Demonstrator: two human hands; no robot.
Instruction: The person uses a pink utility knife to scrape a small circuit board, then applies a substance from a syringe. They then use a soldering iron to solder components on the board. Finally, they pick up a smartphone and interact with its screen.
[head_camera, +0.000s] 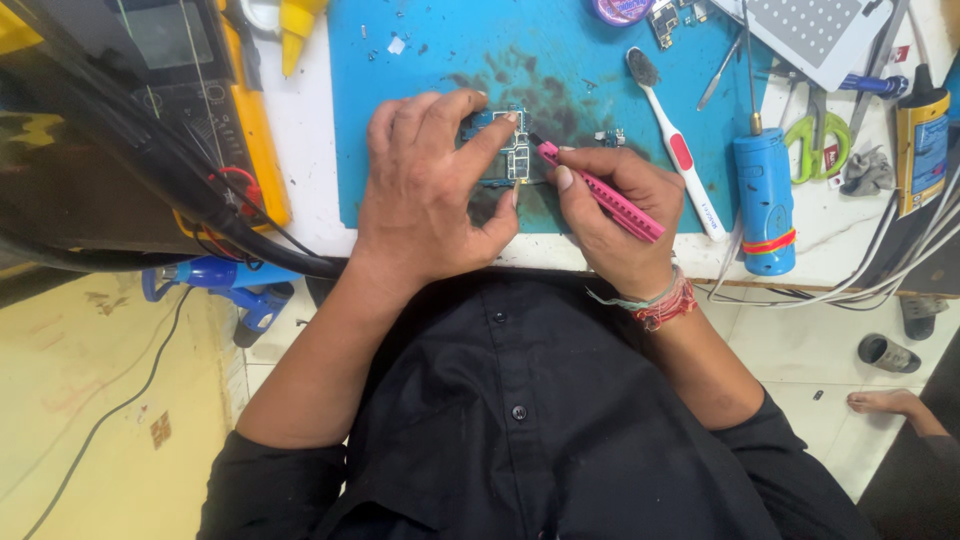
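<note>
Left hand (425, 185): we are pinching the small blue circuit board (505, 150) between curled thumb and forefinger.
Right hand (610, 215): we are gripping a pink tool (600, 192), fingers closed, tip touching the board.
Board: lying on the blue mat (420, 70) on the surface.

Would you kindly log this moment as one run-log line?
left hand: holds circuit board | right hand: holds pink tool, tip at board | surface: blue mat
</note>
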